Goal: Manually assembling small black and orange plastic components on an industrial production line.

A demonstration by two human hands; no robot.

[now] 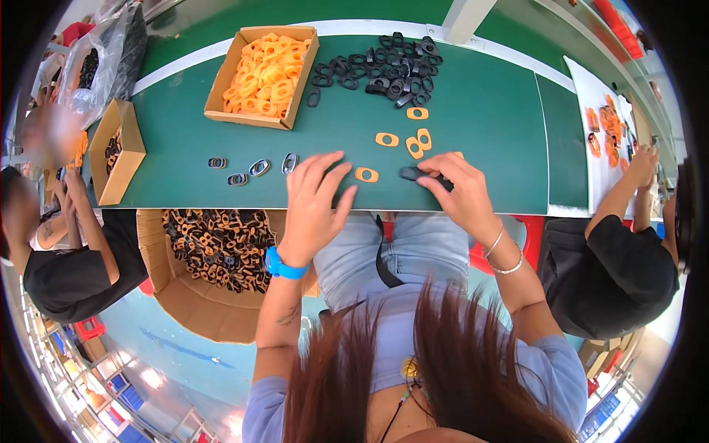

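Note:
My left hand (pixel 316 210) is at the table's front edge, its fingers apart and nothing visible in them. Just right of its fingertips lies a flat orange oval ring (pixel 366 175). My right hand (pixel 464 193) has thumb and forefinger closed about a black oval part (pixel 410 173), which rests low at the table surface; the fingers hide some of it. Beyond the hands lie more loose orange rings (pixel 387 139), one partly hidden behind my right hand. Left of my left hand, several black-and-orange oval pieces (pixel 258 167) are spread out, one (pixel 290 163) close to its fingers.
An open cardboard box (pixel 214 111) of orange rings stands on the green table (pixel 177 133), beside a heap of black parts (pixel 399 70). A smaller box (pixel 125 170) sits at left. Below the edge, a large carton (pixel 173 306) holds assembled pieces. Co-workers sit on both sides.

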